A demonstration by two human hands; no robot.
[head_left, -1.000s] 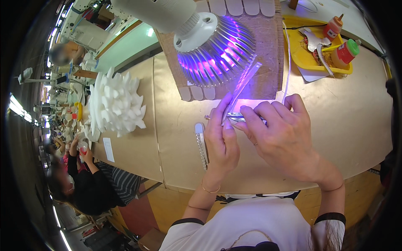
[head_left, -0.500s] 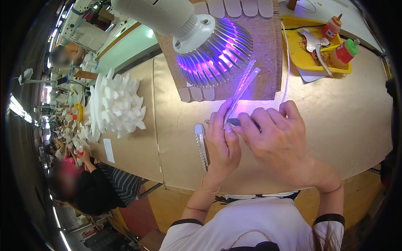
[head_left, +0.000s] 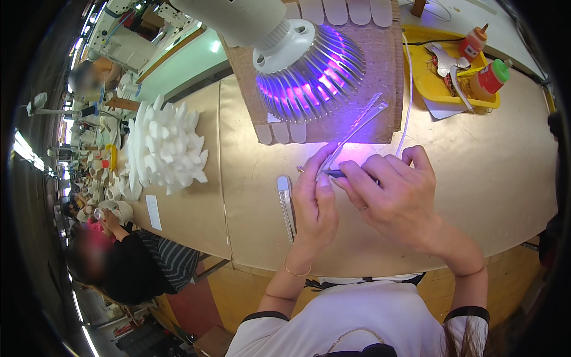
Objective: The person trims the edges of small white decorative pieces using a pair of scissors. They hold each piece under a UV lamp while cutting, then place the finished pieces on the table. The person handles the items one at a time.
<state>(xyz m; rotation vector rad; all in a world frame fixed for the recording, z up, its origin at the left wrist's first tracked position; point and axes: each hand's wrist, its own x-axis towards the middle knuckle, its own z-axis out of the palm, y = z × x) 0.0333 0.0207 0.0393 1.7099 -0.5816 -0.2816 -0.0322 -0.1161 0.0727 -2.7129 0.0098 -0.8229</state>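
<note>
under the lamp point(head_left: 309, 65), both hands point(head_left: 318, 205) point(head_left: 398, 199) pinch a clear strip point(head_left: 357, 128) between them.

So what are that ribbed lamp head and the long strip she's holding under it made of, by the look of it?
The lamp head looks like bare metal: shiny silvery fins catching the purple glow. The strip, held by the left hand and right hand, seems to be clear plastic or glass, since light passes through it.

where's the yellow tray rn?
Head view, upper right: the yellow tray sits on the table, right of the purple lamp, holding two orange bottles.
</note>
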